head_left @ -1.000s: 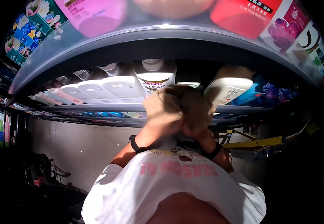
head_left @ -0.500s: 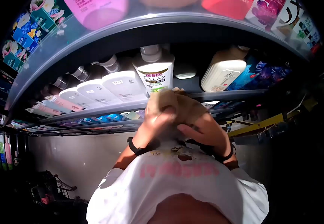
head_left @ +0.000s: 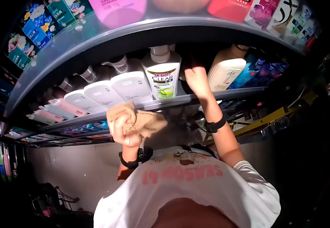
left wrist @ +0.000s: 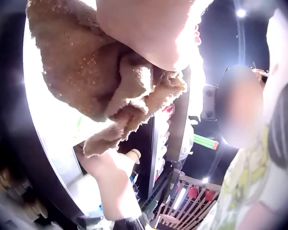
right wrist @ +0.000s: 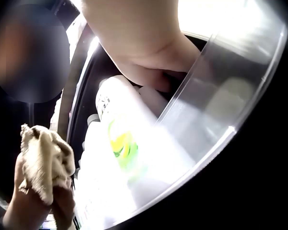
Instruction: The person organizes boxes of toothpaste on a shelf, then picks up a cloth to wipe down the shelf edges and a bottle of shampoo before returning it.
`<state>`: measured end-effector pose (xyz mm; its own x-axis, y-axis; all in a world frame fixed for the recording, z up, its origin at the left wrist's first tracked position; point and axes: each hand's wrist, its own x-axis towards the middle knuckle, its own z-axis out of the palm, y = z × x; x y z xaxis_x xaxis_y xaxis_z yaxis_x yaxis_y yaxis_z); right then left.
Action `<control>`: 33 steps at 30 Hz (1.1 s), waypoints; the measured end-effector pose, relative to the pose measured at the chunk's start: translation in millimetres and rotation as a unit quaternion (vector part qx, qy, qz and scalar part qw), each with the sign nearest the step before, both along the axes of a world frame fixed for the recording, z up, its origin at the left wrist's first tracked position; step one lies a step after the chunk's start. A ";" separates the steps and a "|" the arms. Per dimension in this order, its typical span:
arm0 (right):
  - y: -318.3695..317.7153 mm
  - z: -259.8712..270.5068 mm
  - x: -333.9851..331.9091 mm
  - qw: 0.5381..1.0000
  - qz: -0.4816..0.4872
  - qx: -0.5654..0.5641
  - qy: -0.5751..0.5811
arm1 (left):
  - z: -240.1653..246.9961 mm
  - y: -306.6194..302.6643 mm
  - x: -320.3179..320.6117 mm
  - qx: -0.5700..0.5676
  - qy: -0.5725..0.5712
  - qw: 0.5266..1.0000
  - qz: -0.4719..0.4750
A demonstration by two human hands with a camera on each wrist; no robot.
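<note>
My left hand (head_left: 125, 137) holds a bunched tan cloth (head_left: 146, 121) in front of the shelf edge, its fingers curled into the fabric. In the left wrist view the cloth (left wrist: 81, 72) hangs in folds below the hand. My right hand (head_left: 197, 79) reaches into the dark gap on the shelf, between a white CLEAR pump bottle (head_left: 162, 81) and a cream bottle (head_left: 225, 74). Its fingertips are hidden in shadow, and I cannot tell whether they grip anything. In the right wrist view this hand (right wrist: 153, 62) is just behind a clear shelf lip (right wrist: 221, 136), beside the CLEAR bottle (right wrist: 120, 139).
Several white pump bottles (head_left: 128, 85) stand left of the CLEAR bottle. Blue packs (head_left: 250, 78) are at the right. Above runs another shelf (head_left: 165, 27) with pink and red bottles. A yellow bar (head_left: 263, 119) lies at the lower right.
My hands, together on the cloth before, have parted. The left has moved left with the cloth; the right has let go of it and gone forward into the shelf gap.
</note>
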<state>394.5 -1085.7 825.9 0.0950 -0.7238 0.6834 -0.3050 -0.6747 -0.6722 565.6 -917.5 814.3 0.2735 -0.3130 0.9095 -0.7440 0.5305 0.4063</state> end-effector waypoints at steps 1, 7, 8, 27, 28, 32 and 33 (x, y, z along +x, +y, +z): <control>-16.6 -11.4 4.3 0.996 -0.054 -0.021 0.067 | -2.1 -1.7 1.6 -0.006 0.027 0.998 -0.063; -49.2 -6.8 6.3 0.958 -0.063 0.016 0.279 | -0.1 -4.5 -7.8 0.119 0.056 0.965 -0.226; -47.5 -3.4 8.7 0.959 -0.086 -0.017 0.268 | -3.5 -2.1 -6.3 0.178 0.065 0.955 -0.229; -31.0 27.2 4.7 0.891 -0.222 -0.192 0.345 | -29.0 -24.0 -16.4 0.298 -0.015 0.887 -0.352; -33.2 26.6 4.9 0.891 -0.223 -0.187 0.348 | -26.8 -26.0 -18.1 0.318 -0.010 0.880 -0.354; -37.5 27.2 3.3 0.891 -0.227 -0.152 0.363 | -31.1 -32.5 -21.7 0.297 0.049 0.855 -0.421; -38.0 28.2 2.7 0.890 -0.229 -0.144 0.367 | -31.3 -34.5 -18.6 0.309 0.035 0.853 -0.419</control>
